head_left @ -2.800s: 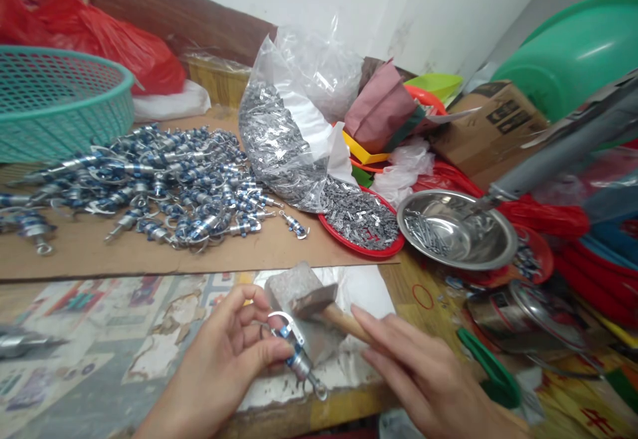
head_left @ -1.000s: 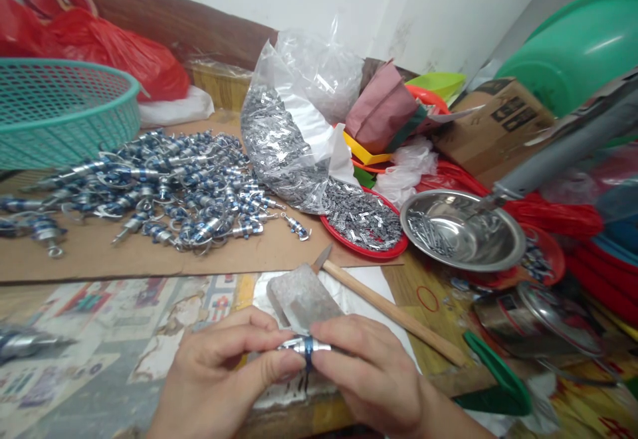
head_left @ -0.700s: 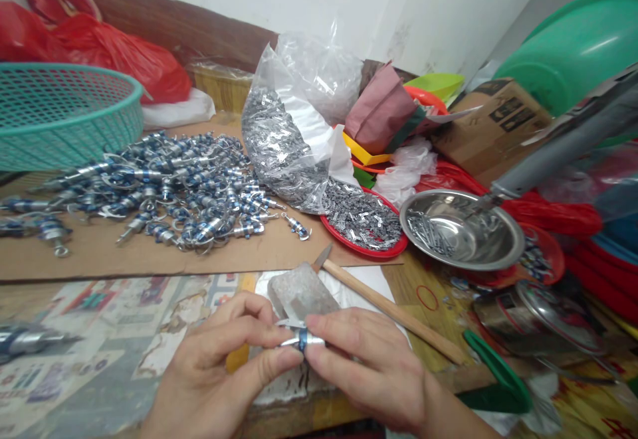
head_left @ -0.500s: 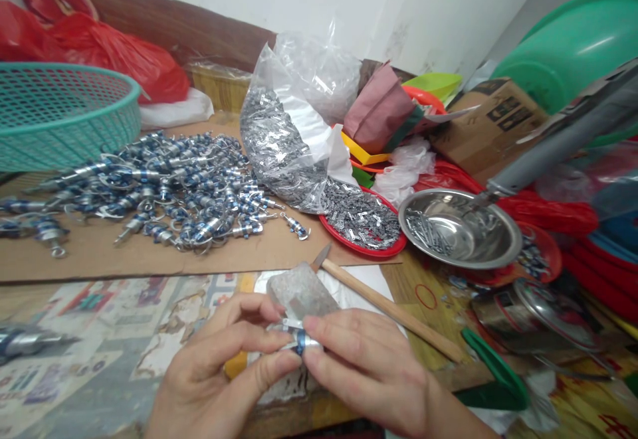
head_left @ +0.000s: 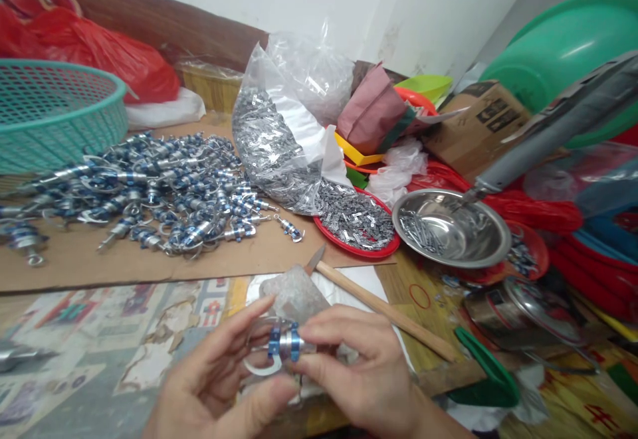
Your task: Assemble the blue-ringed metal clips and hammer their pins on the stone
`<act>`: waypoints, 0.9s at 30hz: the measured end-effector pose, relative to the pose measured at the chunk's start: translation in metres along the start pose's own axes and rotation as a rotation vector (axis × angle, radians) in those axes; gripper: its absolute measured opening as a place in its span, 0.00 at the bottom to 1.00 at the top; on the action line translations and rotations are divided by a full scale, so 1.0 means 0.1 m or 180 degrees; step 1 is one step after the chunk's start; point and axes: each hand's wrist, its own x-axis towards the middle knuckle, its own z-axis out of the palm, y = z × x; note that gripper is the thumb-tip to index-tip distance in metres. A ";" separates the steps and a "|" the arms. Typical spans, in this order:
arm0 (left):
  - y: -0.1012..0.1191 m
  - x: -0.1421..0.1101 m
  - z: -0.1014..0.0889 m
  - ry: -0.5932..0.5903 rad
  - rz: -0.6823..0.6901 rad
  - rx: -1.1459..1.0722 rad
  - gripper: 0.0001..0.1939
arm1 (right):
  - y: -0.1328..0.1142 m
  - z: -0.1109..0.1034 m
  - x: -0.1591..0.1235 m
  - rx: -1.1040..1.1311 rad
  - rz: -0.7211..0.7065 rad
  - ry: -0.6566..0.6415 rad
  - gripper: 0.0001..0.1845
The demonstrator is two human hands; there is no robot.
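Observation:
Both hands meet near the table's front edge over a small silver clasp with blue bands. My left hand pinches its hooked ring end, thumb below and fingers above. My right hand pinches the barrel end from the right. Just behind them sits a grey metal block on a white sheet, with a wooden-handled tool lying beside it.
A heap of finished blue and silver clasps lies on cardboard at the left, beside a teal basket. A clear bag of small metal parts spills into a red tray. A steel bowl stands at the right.
The hammer was put down beside the block. Both hands then closed on the clasp and turned it, so its two blue bands and ring now face me, slightly lower.

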 end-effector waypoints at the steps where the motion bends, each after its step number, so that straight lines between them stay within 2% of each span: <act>1: -0.02 0.00 0.00 -0.0047 -0.0009 -0.0128 0.29 | 0.00 -0.03 0.02 -0.0018 0.0170 -0.0162 0.05; 3: -0.04 0.04 -0.01 -0.0185 -0.0132 -0.0184 0.33 | 0.05 -0.14 0.12 -0.0171 0.0379 -0.0685 0.07; 5: -0.03 0.10 -0.05 -0.0454 -0.0391 -0.0200 0.35 | 0.19 -0.33 0.31 -0.0972 0.0543 -0.0925 0.05; 6: -0.01 0.13 -0.07 -0.0617 -0.0531 -0.0210 0.37 | 0.29 -0.43 0.42 -0.1543 0.0614 -0.0809 0.05; 7: 0.02 0.16 -0.09 -0.0782 -0.0661 -0.0222 0.38 | 0.41 -0.54 0.53 -0.2443 0.0900 -0.0581 0.09; 8: 0.05 0.18 -0.11 -0.0928 -0.0773 -0.0234 0.38 | 0.54 -0.63 0.64 -0.2796 0.1096 -0.0448 0.11; 12: 0.12 0.26 -0.12 -0.1243 -0.1003 -0.0214 0.37 | 0.99 -0.79 0.91 -0.3350 0.1574 -0.0566 0.05; 16: 0.12 0.33 -0.12 -0.1657 -0.1057 -0.0355 0.40 | 1.14 -0.79 0.99 -0.3419 0.1646 -0.0673 0.11; 19: 0.09 0.37 -0.13 -0.1755 -0.1070 -0.0578 0.45 | 1.07 -0.84 1.01 -0.3225 0.1504 -0.0548 0.08; 22: 0.05 0.39 -0.15 -0.1722 -0.1023 -0.0628 0.47 | 0.85 -0.81 0.92 -0.2765 0.1275 -0.0467 0.08; 25: 0.02 0.40 -0.16 -0.1672 -0.0957 -0.0567 0.45 | 0.49 -0.59 0.66 -0.2095 0.1043 -0.0650 0.07; 27: 0.01 0.41 -0.16 -0.1640 -0.0930 -0.0545 0.45 | 0.27 -0.42 0.48 -0.1276 0.0689 -0.0932 0.06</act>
